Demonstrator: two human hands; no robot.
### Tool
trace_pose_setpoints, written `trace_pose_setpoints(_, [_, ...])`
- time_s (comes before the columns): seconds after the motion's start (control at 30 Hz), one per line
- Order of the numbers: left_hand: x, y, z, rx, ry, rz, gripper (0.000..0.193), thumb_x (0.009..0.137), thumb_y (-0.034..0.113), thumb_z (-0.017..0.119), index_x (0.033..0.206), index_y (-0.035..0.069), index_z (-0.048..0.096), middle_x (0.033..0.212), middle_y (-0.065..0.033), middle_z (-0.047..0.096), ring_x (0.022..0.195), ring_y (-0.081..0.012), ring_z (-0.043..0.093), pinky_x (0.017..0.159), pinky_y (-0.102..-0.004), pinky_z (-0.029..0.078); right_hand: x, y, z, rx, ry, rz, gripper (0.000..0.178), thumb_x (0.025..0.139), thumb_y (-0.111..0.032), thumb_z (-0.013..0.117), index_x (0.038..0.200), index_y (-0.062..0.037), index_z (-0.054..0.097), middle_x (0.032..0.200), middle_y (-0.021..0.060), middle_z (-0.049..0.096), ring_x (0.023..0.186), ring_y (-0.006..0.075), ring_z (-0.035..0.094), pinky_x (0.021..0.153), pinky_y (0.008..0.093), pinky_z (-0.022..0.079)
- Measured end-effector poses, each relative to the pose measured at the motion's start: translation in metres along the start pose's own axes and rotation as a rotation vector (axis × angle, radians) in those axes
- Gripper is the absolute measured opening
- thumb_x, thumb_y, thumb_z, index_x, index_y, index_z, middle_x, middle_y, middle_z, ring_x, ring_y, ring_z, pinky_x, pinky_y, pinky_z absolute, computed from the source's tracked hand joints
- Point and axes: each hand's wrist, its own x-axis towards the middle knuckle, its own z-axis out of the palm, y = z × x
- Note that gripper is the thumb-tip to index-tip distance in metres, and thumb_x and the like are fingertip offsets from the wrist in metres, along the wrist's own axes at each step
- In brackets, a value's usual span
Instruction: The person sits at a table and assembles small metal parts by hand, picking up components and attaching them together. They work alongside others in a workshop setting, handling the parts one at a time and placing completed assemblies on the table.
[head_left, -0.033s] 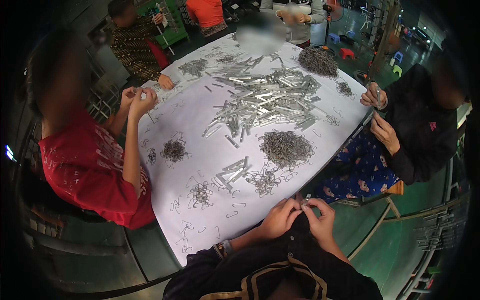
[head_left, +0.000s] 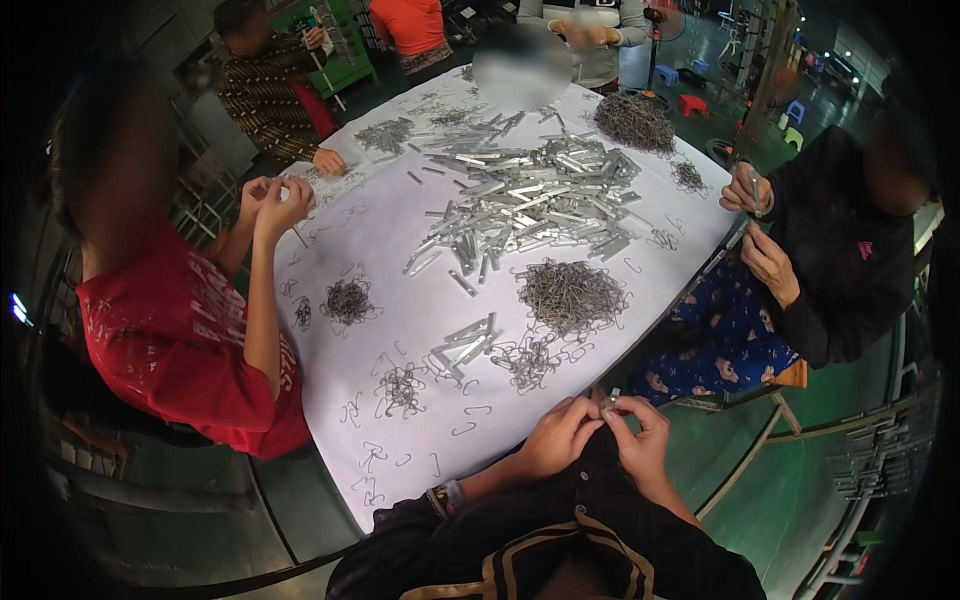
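Note:
At the near edge of the table my left hand (head_left: 560, 437) and my right hand (head_left: 642, 438) meet, fingertips pinched together. Between them the silver end of a small metal bar (head_left: 614, 394) shows, gripped by my right fingers. What my left fingertips pinch is too small and covered to make out. Just beyond my hands lies a loose cluster of bent wire hooks (head_left: 527, 364), with a denser heap of hooks (head_left: 572, 298) behind it. A few silver metal bars (head_left: 466, 342) lie to the left of these.
A large pile of metal bars (head_left: 540, 195) covers the table's middle. More hooks lie in a left heap (head_left: 347, 300), a near-left cluster (head_left: 402, 388) and a far-right mound (head_left: 634, 122). Co-workers sit left, in a red shirt (head_left: 190, 340), and right, in a dark top (head_left: 840, 250); others are behind.

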Motion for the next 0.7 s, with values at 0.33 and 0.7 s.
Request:
trace_pose_setpoints(0.33, [0.005,0.005,-0.003,-0.057,-0.054,-0.071,0.013,0.082,0.004,0.066,0.091,0.003,0.057,0.082,-0.015,0.061,0.073,-0.0328,0.062,0.063,-0.0388,0.049,-0.004,0.015,-0.001,-0.062,0.023,-0.041,0.01,0.078,-0.009,0.07,0.086,-0.0035,0.068,0.08,0.0085,0.069,0.074,0.0255,0.066,0.103,0.0553,0.032])
trace_pose_setpoints(0.7, [0.007,-0.009,0.003,-0.038,-0.074,-0.045,0.014,0.079,0.002,0.07,0.087,0.0,0.059,0.085,-0.0144,0.065,0.071,-0.0257,0.066,0.063,-0.033,0.052,-0.002,0.017,-0.007,-0.185,0.001,-0.181,0.017,0.08,-0.013,0.068,0.094,-0.0035,0.068,0.087,0.0103,0.069,0.08,0.0283,0.066,0.074,0.0367,0.049])
